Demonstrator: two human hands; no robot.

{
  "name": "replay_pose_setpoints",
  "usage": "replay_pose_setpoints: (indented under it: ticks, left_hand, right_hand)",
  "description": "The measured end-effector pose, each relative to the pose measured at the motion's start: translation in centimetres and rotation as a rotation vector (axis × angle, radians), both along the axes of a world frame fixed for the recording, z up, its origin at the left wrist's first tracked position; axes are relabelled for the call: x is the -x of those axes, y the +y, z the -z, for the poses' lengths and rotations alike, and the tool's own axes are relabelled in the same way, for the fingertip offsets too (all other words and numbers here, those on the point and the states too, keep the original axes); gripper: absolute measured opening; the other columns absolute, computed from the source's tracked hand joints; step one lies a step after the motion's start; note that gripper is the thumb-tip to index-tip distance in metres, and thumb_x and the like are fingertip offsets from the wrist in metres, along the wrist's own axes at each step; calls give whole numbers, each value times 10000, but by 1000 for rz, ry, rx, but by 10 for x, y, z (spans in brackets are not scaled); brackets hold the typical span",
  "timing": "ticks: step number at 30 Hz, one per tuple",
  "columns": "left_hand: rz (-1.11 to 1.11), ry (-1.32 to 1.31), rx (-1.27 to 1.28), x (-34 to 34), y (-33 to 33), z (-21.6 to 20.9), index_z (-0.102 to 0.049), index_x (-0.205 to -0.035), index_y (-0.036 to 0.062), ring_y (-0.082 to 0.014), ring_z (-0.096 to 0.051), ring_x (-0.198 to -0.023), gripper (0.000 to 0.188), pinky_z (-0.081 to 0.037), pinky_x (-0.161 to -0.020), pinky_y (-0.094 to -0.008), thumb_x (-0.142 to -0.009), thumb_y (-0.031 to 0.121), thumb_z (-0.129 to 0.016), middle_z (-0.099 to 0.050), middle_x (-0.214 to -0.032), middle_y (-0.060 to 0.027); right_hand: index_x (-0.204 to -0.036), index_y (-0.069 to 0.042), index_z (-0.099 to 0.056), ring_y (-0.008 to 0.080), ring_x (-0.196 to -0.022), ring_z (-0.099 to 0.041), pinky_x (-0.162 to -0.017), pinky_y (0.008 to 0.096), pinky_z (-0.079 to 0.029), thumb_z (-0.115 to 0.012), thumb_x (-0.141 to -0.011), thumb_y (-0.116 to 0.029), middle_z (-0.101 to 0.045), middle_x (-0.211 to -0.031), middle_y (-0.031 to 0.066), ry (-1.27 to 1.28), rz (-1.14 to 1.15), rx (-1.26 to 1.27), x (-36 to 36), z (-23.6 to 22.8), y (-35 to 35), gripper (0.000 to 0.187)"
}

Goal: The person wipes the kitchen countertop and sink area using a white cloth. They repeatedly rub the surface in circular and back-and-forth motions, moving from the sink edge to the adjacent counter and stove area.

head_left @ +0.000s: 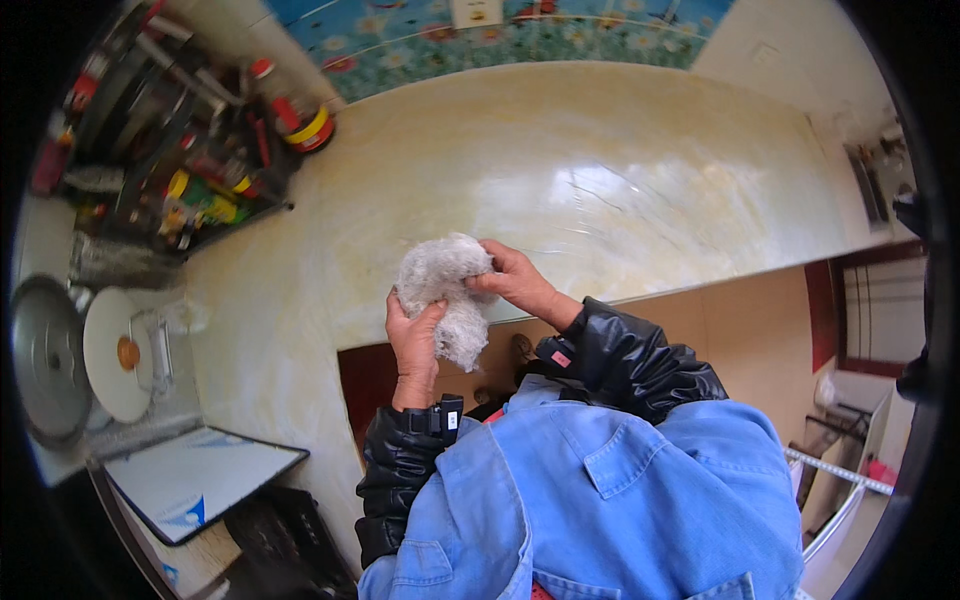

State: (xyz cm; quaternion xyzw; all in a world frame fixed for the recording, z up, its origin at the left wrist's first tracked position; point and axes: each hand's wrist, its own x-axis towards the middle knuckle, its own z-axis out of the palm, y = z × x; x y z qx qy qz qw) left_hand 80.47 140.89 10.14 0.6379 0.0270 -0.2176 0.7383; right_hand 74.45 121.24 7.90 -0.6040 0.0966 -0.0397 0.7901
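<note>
Both hands hold a crumpled, whitish bundle (440, 270) that looks like bubble wrap, over the near edge of the counter. My left hand (413, 338) grips its lower left side, thumb on top and fingers around the back. At its upper right, my right hand (522, 284) pinches the bundle between thumb and fingers. One end of the bundle hangs down between the hands, below the counter's edge. Whether anything is wrapped inside cannot be seen.
A pale, glossy counter (400, 170) runs across and down the left. A dark rack (150, 140) holds bottles and jars at the far left. Pot lids (118, 355) lean against the left wall. A white-topped panel (200, 475) lies at the lower left.
</note>
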Motion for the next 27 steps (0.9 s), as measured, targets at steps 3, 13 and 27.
replay_pose_setpoints:
  ticks: [3,13,27]
  left_hand:
    - [143,56,34,-4,-19,5,-504,-1378,-17,-221,-629,-1124,621,-497,-1000,-355,-816,-13,-767,-639,-1266,-118]
    - [292,344,295,-42,-47,8,-555,-1313,-60,-257,-683,-1051,412,-550,-937,-388,-983,161,-664,-677,-1205,-164]
    - [526,-584,-460,-26,-74,19,-524,-1388,-36,-310,-558,-1256,646,-442,-1059,-394,-924,356,-745,-571,-1373,-210]
  right_hand:
    - [-1223,-18,-650,110,-990,-627,-901,298,-517,-665,-960,-137,-695,-1064,3,46,172,-58,6,26,-22,290]
    - [-1090,10,-717,101,-886,-625,-811,278,-521,-609,-983,-172,-694,-970,0,59,289,-179,45,38,-100,237]
    - [-1163,43,-647,210,-933,-713,-828,365,-596,-549,-1043,-195,-721,-1055,117,67,364,-619,36,-4,-67,284]
